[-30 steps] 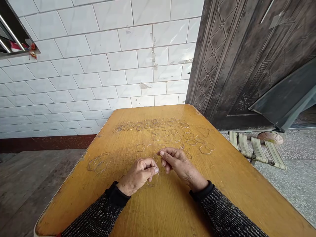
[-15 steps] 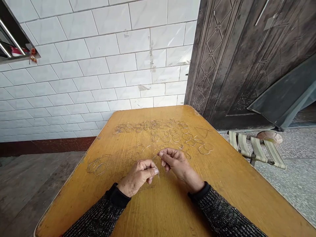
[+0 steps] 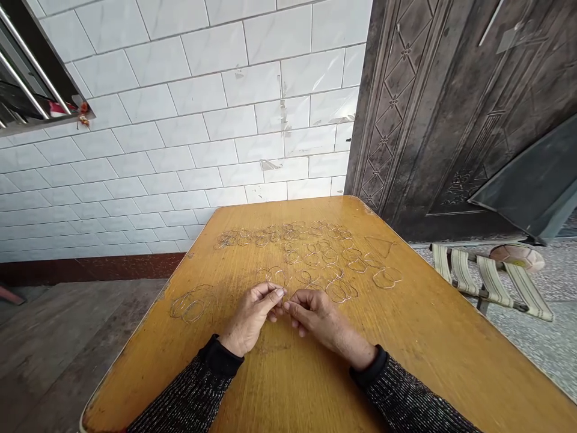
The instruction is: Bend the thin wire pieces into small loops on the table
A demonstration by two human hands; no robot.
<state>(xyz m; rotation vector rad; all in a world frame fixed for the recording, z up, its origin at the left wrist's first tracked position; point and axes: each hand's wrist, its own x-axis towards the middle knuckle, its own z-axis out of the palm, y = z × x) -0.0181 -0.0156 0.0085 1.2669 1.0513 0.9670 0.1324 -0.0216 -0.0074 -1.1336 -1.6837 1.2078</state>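
Note:
My left hand (image 3: pixel 253 316) is closed in a pinch, thumb against the forefinger, over the middle of the wooden table (image 3: pixel 288 391). Facing it, my right hand (image 3: pixel 322 319) pinches too, its fingertips almost touching those of the left. A thin wire (image 3: pixel 285 292) runs between the two pinches; most of it is hidden by the fingers. Just beyond the hands lie several bent wire loops (image 3: pixel 342 299), many shaped like paired rings. To the left rests a loose bundle of thin wire (image 3: pixel 193 308).
More wire loops (image 3: pixel 288 231) form a row toward the far end of the table, with a triangular wire piece (image 3: pixel 382 242) at right. A tiled wall (image 3: pixel 252 150) stands behind. A striped strap stool (image 3: pixel 491 282) and a ball (image 3: pixel 518 257) are right of the table.
My hands have come closer together: the left rose slightly and the right came down. The wire arc that showed between them is now mostly hidden. The view has shifted slightly left.

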